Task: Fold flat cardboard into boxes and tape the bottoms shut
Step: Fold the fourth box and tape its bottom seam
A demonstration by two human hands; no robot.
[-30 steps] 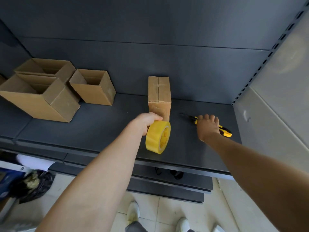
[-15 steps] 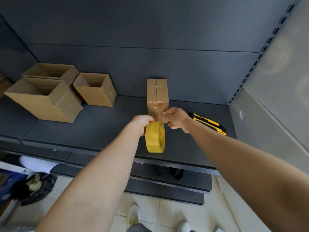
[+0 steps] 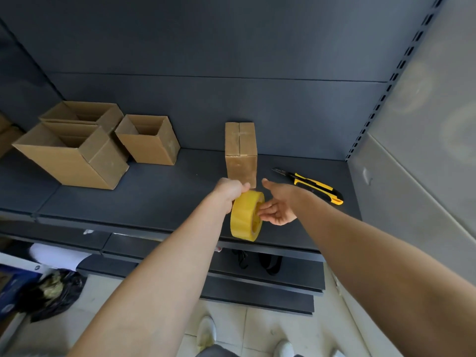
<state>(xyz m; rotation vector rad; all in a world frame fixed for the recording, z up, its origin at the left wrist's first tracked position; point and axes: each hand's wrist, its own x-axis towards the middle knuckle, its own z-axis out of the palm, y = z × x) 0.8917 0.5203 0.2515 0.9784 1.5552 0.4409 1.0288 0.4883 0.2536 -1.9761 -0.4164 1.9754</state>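
Taped box: the taped box (image 3: 240,155) stands on end toward the back of the shelf (image 3: 167,197), its sealed seam facing up, probably so the tape could be run along the bottom flaps and checked.
Tape roll: the tape roll (image 3: 246,215) hangs on edge just in front of the taped box, above the shelf's front part, kept clear of the surface and ready to be passed or set down.
Left hand: the left hand (image 3: 230,188) grasps the roll by its top rim with curled fingers, just in front of the box's lower face; whether it touches the box I cannot tell.
Right hand: the right hand (image 3: 279,207) is released, palm turned to the roll, fingertips at its side face, in front and right of the box; it looks placed to steady or take the roll.
Utility knife: the utility knife (image 3: 316,185) lies flat to the right of the box, near at hand for cutting tape.
Open boxes: the open boxes (image 3: 74,155) sit well to the left of the box, mouths up, so their bottoms are likely done.
Stage: this box seems sealed; another blank would be next.
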